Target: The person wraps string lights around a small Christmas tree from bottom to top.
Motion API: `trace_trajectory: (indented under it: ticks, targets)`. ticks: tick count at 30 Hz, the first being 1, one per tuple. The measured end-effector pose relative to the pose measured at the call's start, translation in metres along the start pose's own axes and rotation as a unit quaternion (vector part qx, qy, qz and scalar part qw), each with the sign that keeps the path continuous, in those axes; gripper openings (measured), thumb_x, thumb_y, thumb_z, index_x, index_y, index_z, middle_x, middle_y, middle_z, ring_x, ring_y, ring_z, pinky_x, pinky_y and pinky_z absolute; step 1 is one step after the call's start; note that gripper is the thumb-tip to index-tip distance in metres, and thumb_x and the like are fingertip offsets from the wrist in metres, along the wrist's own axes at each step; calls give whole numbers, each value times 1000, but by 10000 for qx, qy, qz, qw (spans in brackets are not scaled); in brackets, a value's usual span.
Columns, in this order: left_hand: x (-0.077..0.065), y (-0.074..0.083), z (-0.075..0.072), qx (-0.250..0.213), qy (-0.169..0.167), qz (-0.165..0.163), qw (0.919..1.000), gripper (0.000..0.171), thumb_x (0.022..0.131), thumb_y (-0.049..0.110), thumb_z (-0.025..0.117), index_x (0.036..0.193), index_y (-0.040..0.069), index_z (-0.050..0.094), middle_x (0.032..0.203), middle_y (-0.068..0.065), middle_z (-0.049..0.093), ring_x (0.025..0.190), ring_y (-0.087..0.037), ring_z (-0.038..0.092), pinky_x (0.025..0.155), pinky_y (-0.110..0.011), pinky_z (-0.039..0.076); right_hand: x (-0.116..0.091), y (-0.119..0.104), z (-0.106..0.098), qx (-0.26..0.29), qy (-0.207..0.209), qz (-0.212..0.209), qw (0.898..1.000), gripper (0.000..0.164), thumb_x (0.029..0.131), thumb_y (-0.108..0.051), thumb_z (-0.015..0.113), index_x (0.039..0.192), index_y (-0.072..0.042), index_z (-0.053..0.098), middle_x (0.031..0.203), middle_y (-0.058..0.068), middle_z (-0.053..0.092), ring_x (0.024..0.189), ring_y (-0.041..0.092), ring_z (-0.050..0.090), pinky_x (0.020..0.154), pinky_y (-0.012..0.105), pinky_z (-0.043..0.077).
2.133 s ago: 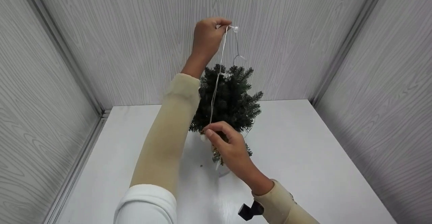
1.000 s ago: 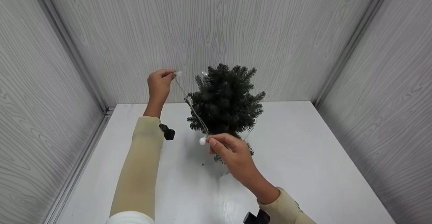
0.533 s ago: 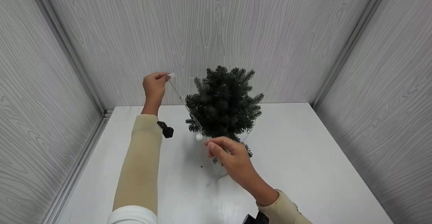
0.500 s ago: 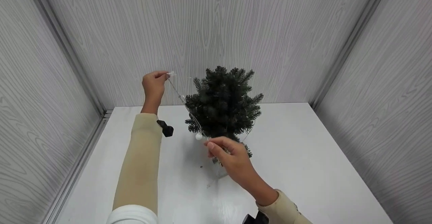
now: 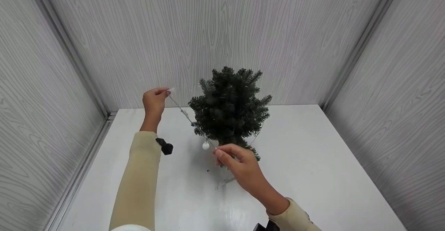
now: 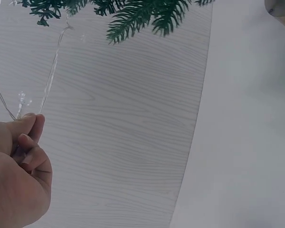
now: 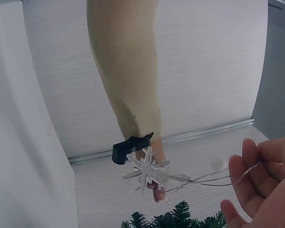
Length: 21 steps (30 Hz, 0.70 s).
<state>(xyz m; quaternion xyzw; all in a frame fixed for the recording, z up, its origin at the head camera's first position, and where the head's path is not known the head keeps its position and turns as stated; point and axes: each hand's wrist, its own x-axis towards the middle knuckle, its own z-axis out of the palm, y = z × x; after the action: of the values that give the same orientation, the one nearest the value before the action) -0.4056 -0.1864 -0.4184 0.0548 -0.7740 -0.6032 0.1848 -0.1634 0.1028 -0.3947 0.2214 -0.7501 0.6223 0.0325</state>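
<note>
One fairy-light string (image 5: 184,112) slants down-right at the frame's centre-left, across the left edge of the artificial fir (image 5: 231,105), pinched above by the left hand (image 5: 154,101) and below by the right hand (image 5: 241,163), nearer its globe bulb (image 5: 205,145).

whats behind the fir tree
Behind the fir tree stands the wood-grain back wall, with white tabletop showing at either side. Whatever the tree itself covers can't be seen.
</note>
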Motion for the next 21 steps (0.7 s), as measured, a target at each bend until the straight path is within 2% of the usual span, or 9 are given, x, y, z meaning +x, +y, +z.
trace_trajectory:
  ticks: [5, 10, 14, 18, 21]
  targets:
    - [-14, -12, -2, -222, -144, 19, 9996, 24, 101, 13, 62, 117, -2, 73, 117, -16, 72, 113, -20, 66, 99, -32, 50, -6, 0, -2, -76, -21, -2, 10000, 19, 101, -25, 64, 105, -10, 75, 88, 11, 70, 85, 14, 66, 75, 29, 53]
    - [-34, -13, 1, -299, -222, 34, 9993, 25, 100, 19, 65, 117, 2, 74, 115, -11, 73, 106, -16, 65, 88, -29, 51, -12, -1, -6, -218, -7, 59, 9997, 22, 102, -26, 61, 108, -9, 74, 93, 10, 70, 86, 18, 65, 77, 34, 53]
    - [-47, -10, 5, -355, -266, 237, 9987, 24, 99, 19, 67, 115, 3, 75, 110, -9, 74, 96, -13, 63, 76, -22, 50, -17, -3, -11, -332, 211, 15, 9992, 22, 102, -24, 61, 108, -6, 73, 92, 7, 70, 85, 17, 64, 75, 31, 51]
    - [-58, -7, 8, -444, -291, 424, 9977, 22, 98, 17, 69, 112, 2, 76, 104, -10, 74, 88, -14, 61, 67, -19, 48, -26, -8, -15, -240, 418, -157, 9987, 18, 102, -16, 61, 106, -4, 73, 92, 8, 70, 89, 17, 66, 82, 31, 54]
    - [-64, -6, 10, -490, -364, 595, 9964, 21, 97, 17, 70, 110, 2, 77, 104, -13, 74, 89, -17, 62, 67, -18, 47, -33, -14, -17, -99, 566, -299, 9979, 14, 102, -11, 60, 103, -4, 72, 91, 7, 70, 96, 19, 67, 89, 30, 54]
